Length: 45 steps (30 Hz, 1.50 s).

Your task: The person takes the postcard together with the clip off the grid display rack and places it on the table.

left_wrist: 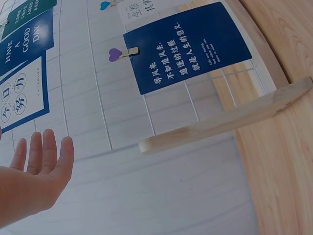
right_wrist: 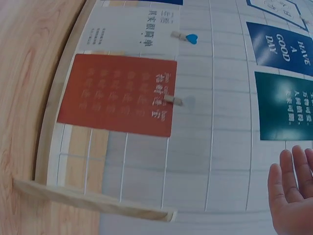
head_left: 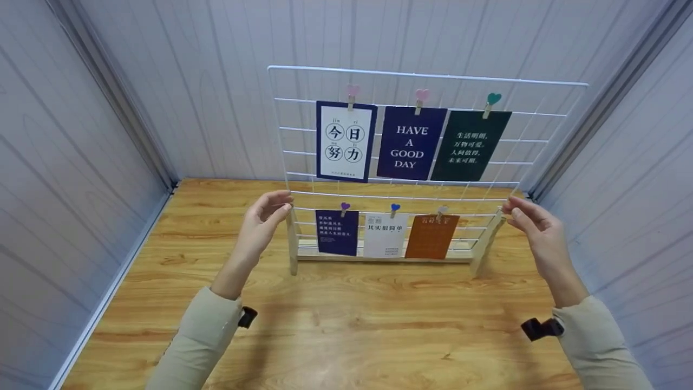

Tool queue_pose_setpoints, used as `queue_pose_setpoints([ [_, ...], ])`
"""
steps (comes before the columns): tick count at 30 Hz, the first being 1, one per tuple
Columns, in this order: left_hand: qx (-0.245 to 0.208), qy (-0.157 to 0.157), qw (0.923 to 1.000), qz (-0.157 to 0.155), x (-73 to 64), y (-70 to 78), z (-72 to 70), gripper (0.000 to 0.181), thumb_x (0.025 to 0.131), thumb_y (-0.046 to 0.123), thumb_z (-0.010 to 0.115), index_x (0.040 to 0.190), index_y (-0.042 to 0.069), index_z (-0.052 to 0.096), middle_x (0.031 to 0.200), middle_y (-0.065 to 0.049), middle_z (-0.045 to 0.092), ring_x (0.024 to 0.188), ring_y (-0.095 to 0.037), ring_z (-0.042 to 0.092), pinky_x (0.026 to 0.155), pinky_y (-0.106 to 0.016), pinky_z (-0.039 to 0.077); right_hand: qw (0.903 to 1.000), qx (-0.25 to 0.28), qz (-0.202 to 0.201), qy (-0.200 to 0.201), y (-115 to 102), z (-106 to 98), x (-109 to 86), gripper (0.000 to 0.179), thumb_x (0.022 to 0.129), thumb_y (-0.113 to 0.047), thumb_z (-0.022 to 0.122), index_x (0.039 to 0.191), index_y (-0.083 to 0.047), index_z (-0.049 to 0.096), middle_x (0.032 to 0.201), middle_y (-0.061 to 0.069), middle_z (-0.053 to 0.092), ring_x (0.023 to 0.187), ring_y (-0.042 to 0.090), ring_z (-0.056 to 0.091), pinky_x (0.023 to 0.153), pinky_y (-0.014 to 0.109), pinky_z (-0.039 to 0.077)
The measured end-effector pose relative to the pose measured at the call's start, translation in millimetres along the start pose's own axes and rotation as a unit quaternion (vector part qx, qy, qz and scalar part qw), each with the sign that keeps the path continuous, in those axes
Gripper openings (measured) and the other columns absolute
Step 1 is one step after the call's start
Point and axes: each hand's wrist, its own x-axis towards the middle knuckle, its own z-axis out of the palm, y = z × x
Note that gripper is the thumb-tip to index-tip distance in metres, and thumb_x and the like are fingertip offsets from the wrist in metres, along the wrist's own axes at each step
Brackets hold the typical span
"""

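Observation:
A white wire grid panel stands upright in a pale wooden stand. My left hand is at the panel's left edge, just above the stand's left post, fingers fairly straight in the left wrist view. At the opposite edge is my right hand, fingers also extended; whether either hand touches the wire is unclear. Clipped in the upper row are a white card with a blue border, a navy card and a dark green card. Below hang a navy card, a white card and an orange card.
Small clips with hearts, such as a green heart clip and a purple heart clip, hold the cards. The stand rests on a wood-grain tabletop. Pale panelled walls rise behind and on both sides.

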Motion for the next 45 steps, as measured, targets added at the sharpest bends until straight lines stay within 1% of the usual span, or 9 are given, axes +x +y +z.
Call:
queue_pose_setpoints([
  [4,-0.003,-0.003,1.0,0.005,3.3,-1.2,3.2,0.027,0.087,0.002,0.053,0.113,-0.006,0.051,0.107,-0.017,0.054,0.098,-0.024,0.05,0.085,-0.029,0.04,0.9998,-0.004,0.005,-0.021,-3.0,10.4,3.7,0.032,0.09,-0.017,0.052,0.116,0.002,0.053,0.106,0.009,0.058,0.096,0.013,0.054,0.079,0.02,0.044],
  [6,-0.003,-0.005,1.0,0.006,4.0,-1.3,4.6,0.028,0.087,0.002,0.053,0.113,-0.006,0.051,0.106,-0.016,0.054,0.098,-0.024,0.05,0.085,-0.029,0.04,0.9995,0.012,0.003,-0.027,-3.6,16.2,5.4,0.03,0.089,-0.016,0.052,0.115,0.001,0.054,0.106,0.01,0.059,0.096,0.014,0.054,0.079,0.021,0.044],
  [13,-0.006,-0.015,0.9998,0.014,6.9,-2.0,9.3,0.028,0.087,0.002,0.053,0.113,-0.007,0.049,0.106,-0.015,0.055,0.098,-0.025,0.05,0.085,-0.029,0.04,0.9986,0.044,0.0,-0.031,-3.7,36.3,10.3,0.034,0.089,-0.01,0.053,0.114,0.012,0.05,0.102,0.012,0.06,0.093,0.018,0.056,0.077,0.027,0.046],
  [19,-0.005,-0.025,0.9997,0.004,12.6,0.6,15.8,0.028,0.087,0.004,0.054,0.114,-0.004,0.051,0.108,-0.016,0.054,0.098,-0.024,0.05,0.085,-0.03,0.04,0.9977,0.05,0.013,-0.043,-4.2,49.5,14.7,0.036,0.089,-0.012,0.053,0.114,0.013,0.049,0.105,0.016,0.059,0.092,0.019,0.056,0.077,0.026,0.046],
  [22,-0.002,-0.032,0.9995,0.006,16.0,2.4,18.7,0.029,0.087,0.005,0.054,0.114,-0.003,0.05,0.109,-0.016,0.054,0.098,-0.024,0.05,0.083,-0.031,0.041,0.9979,0.039,0.015,-0.051,-6.4,55.8,17.6,0.035,0.089,-0.013,0.052,0.114,0.012,0.05,0.102,0.009,0.061,0.091,0.019,0.056,0.076,0.025,0.046],
  [28,-0.008,-0.033,0.9993,0.015,23.2,3.6,21.4,0.029,0.087,0.006,0.053,0.115,-0.004,0.05,0.106,-0.014,0.055,0.097,-0.023,0.051,0.081,-0.031,0.042,0.9971,0.045,0.006,-0.06,-11.4,68.7,24.3,0.033,0.089,-0.012,0.053,0.112,0.012,0.051,0.097,0.006,0.063,0.089,0.02,0.057,0.075,0.027,0.047],
  [37,-0.013,-0.022,0.9996,0.01,29.1,5.8,21.8,0.029,0.087,0.004,0.053,0.114,-0.005,0.05,0.107,-0.014,0.055,0.094,-0.021,0.052,0.079,-0.03,0.043,0.9962,0.029,-0.007,-0.082,-22.1,86.6,34.6,0.038,0.089,-0.018,0.054,0.114,0.01,0.051,0.102,0.02,0.059,0.093,0.033,0.054,0.077,0.03,0.047],
  [41,-0.012,-0.017,0.9998,0.005,32.9,7.5,22.7,0.029,0.087,0.003,0.052,0.115,-0.006,0.049,0.109,-0.015,0.054,0.095,-0.021,0.052,0.079,-0.029,0.044,0.9957,0.016,-0.015,-0.09,-26.4,94.6,40.8,0.038,0.088,-0.02,0.055,0.113,0.008,0.053,0.101,0.022,0.058,0.091,0.029,0.056,0.078,0.034,0.046],
  [45,-0.015,-0.017,0.9997,0.001,37.6,9.3,23.9,0.03,0.087,0.003,0.052,0.116,-0.006,0.048,0.111,-0.016,0.053,0.099,-0.027,0.051,0.081,-0.03,0.043,0.9951,0.014,-0.02,-0.096,-32.0,102.2,47.2,0.037,0.088,-0.02,0.055,0.113,0.007,0.054,0.101,0.021,0.059,0.091,0.027,0.056,0.078,0.033,0.046],
])
